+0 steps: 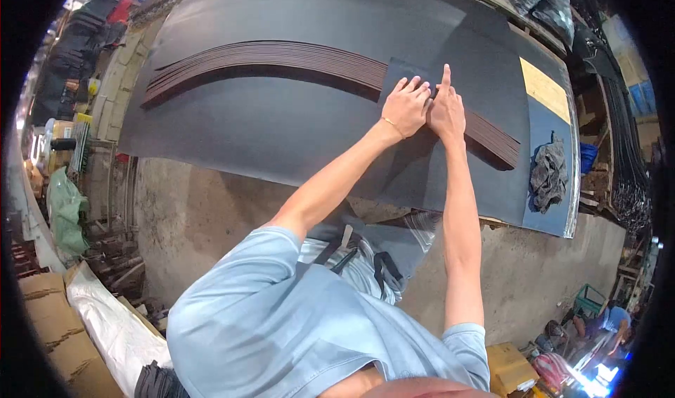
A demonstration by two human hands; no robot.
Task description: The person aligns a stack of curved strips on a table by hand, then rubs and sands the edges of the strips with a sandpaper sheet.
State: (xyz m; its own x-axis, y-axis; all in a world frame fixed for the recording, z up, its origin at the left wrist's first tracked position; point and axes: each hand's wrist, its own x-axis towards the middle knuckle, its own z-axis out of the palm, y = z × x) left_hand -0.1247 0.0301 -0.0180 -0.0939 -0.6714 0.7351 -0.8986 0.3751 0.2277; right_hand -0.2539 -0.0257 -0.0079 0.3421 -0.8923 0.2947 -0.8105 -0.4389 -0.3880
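Observation:
A long, bowed stack of thin dark brown strips lies across a broad dark worktop. A dark sheet piece lies over the stack right of the middle and hangs toward the near side. My left hand rests on this piece, fingers stretched forward and apart. Close beside it, my right hand also presses there, its index finger pointing straight out and its other fingers partly hidden. Beyond my right hand, the far end of the strips comes out from under the piece.
A crumpled dark rag lies at the table's right end, near a yellow panel. Black plastic bags sit at the far right. Cardboard and a white sack are at lower left. Another person is at lower right.

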